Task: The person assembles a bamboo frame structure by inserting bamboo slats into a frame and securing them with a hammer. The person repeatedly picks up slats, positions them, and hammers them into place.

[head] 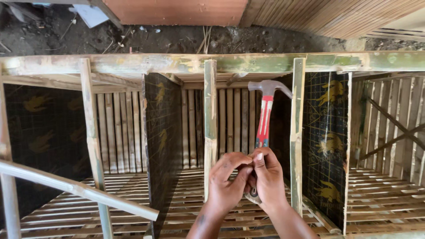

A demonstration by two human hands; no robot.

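Two bare hands meet low in the middle of the head view, fingertips pressed together over the handle of a claw hammer. The right hand is wrapped around the lower end of the red-and-white handle, holding the hammer upright so that its steel head sits in the upper centre of the frame, claw pointing right. The left hand is curled narrow against the right one, thumb and forefinger pinched at the right thumb; whatever small thing they may pinch is too small to tell. Both hands hover over a bamboo frame seen from above. A long horizontal bamboo rail crosses the upper part of the frame, and three split bamboo uprights hang from it: one at left, one in the centre just left of the hammer, and one at right just right of it. Dark panels with yellow printed figures divide the structure into compartments, with slatted bamboo floors and slatted back walls below. A loose bamboo pole slants across the lower left. Bare dark soil lies along the top, beyond the rail.
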